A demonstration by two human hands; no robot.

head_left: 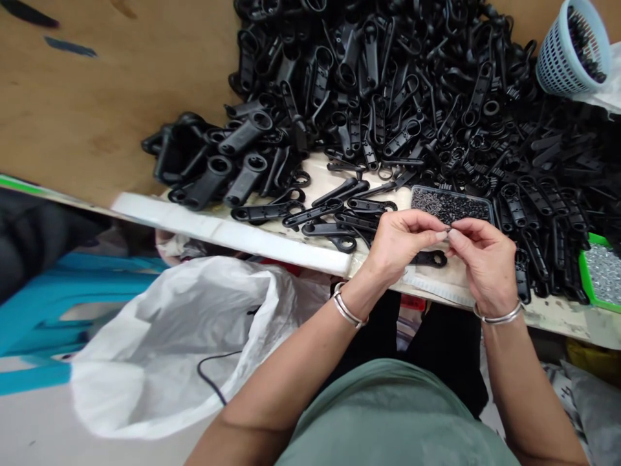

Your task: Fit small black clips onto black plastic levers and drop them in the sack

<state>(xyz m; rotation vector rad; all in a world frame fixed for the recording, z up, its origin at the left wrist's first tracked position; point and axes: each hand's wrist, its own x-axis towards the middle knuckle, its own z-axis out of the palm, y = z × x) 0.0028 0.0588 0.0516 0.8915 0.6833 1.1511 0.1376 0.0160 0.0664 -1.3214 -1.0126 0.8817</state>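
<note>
My left hand (pixel 398 241) and my right hand (pixel 485 255) meet fingertip to fingertip over the front of the table. Both pinch at a tiny dark piece (pixel 448 231), too small and too covered to name. Just behind my fingers lies a shallow clear tray (pixel 491 208) filled with small black and grey parts. Below my hands, a black plastic lever-shaped part with a ring end (pixel 431 259) rests on the table, partly hidden by my left hand. Several similar black parts (pixel 315 213) lie loose to the left of my hands.
A large heap of black plastic parts (pixel 369 77) covers the table's back. At right stand a blue basket (pixel 557 61) and a green tray (pixel 588 275) of small silvery pieces. White foam (pixel 233 233) lines the front edge, above an open white sack (pixel 160 362).
</note>
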